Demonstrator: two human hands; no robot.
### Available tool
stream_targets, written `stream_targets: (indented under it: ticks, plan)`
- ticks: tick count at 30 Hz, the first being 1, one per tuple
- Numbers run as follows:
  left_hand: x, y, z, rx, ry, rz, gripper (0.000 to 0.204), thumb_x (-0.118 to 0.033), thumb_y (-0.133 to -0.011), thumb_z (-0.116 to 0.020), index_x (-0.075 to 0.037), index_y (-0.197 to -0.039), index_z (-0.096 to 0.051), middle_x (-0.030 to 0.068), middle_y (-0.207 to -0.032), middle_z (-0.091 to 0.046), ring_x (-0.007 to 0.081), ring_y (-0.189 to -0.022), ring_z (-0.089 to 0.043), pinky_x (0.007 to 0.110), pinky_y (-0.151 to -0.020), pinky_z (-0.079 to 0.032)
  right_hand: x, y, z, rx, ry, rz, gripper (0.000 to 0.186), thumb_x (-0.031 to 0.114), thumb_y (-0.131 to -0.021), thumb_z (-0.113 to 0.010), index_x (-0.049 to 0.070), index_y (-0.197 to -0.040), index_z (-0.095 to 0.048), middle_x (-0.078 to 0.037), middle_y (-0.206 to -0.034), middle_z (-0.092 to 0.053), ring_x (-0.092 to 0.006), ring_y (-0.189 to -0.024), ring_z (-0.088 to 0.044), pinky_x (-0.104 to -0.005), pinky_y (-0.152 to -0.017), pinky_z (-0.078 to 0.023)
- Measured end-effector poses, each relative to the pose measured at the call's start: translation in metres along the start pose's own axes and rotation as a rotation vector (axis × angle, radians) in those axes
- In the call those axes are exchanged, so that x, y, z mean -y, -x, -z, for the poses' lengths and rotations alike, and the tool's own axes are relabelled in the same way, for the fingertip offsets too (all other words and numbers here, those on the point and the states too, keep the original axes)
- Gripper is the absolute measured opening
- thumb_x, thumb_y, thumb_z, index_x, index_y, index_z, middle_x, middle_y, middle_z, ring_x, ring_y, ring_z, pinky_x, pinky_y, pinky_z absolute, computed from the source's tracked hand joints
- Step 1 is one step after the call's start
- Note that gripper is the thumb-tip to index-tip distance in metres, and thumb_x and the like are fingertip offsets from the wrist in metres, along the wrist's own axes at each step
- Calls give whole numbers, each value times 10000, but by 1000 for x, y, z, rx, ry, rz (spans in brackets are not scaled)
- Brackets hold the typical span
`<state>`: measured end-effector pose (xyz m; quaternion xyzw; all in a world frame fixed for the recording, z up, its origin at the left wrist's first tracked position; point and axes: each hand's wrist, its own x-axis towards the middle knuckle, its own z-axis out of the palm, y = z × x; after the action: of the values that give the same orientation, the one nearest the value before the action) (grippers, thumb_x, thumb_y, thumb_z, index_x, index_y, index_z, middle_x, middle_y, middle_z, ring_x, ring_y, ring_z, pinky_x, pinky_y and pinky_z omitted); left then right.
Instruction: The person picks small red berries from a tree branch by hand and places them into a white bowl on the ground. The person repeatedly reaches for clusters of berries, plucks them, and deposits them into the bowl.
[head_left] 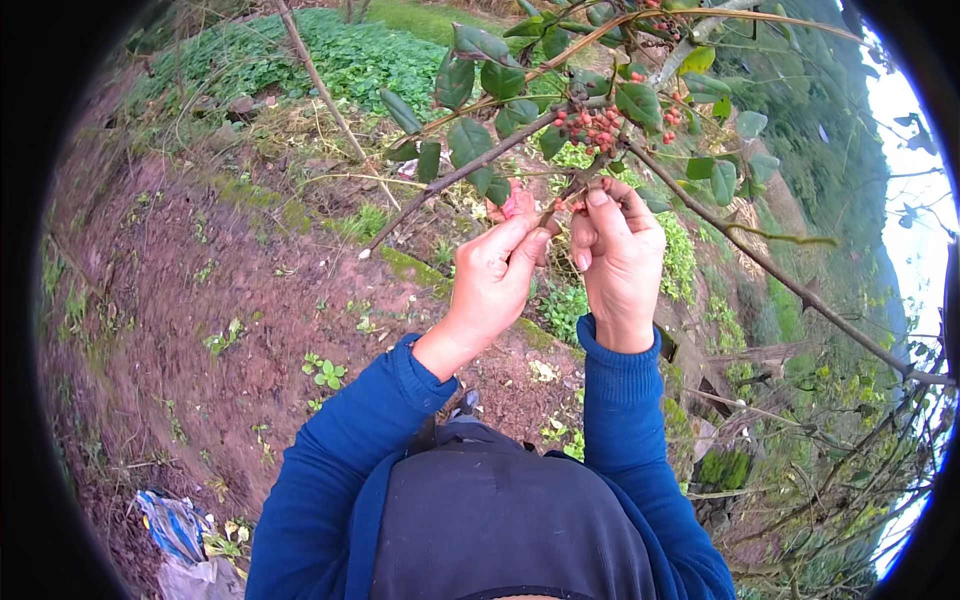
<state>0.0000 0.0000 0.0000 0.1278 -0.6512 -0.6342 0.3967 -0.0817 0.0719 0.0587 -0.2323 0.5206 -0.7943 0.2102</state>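
Observation:
Both my hands are raised to a branch (480, 162) with dark green leaves and a dense cluster of small red berries (592, 128). My left hand (492, 275) is closed, thumb against fingers, at the lower end of a thin berry twig. A pink-red thing (517, 203) shows at its fingertips, too unclear to name. Just to the right, my right hand (622, 255) pinches the berry twig (580, 186) between thumb and fingers, below the cluster. A few loose-looking red berries show between the two hands. The fingers partly hide the twig.
A long bare branch (760, 258) slants down to the right, past my right hand. Another thin stem (325, 95) stands at upper left. Sloping reddish soil (200, 300) lies below, with leafy green plants (350, 60) beyond. A blue and white plastic bag (175, 525) lies at lower left.

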Motion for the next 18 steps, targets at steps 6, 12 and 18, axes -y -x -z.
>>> stream_targets:
  ticks: [6,12,18]
  plan:
    - [-1,2,-1,-10,-42,-34,173,-109,-892,-525,5,-993,-608,5,-683,-553,49,-624,-489,212,-553,-410,-14,-8,11,6,-356,-182,135,92,-873,-475,-13,-955,-495,-56,-726,-515,-78,-540,-410,-169,-392,-319]
    - [3,1,-1,-33,-42,-47,184,-86,-876,-536,11,-1019,-598,40,-697,-575,79,-626,-521,231,-561,-426,8,3,8,142,-297,-300,228,220,-904,-447,9,-964,-509,-70,-794,-555,-73,-552,-415,-157,-361,-295]
    - [2,1,-4,-47,-76,-49,220,-54,-848,-556,20,-1053,-583,104,-716,-618,127,-611,-581,264,-564,-458,22,4,-12,10,7,-267,159,133,-827,-625,32,-872,-511,24,-653,-486,-8,-433,-333,-161,-365,-229]
